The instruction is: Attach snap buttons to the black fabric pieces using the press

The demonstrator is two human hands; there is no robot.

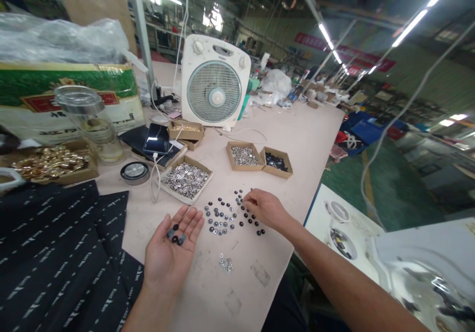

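Palm up, my left hand holds several small black and grey round snap buttons in its cupped palm, fingers loosely extended. Over the right part of a scattered group of similar buttons, my right hand is closed in a pinch at the tabletop. Whatever is between its fingertips is hidden. The scattered buttons lie in loose rows, black on the right and greyer with silvery centres on the left. Nearer to me is a small pile of silver metal pieces.
Beyond the hands stand open boxes of silver parts, more silver parts and black parts. A white fan is behind them. Dark printed fabric, a jar and a phone are left. A white machine adjoins the table's right edge.
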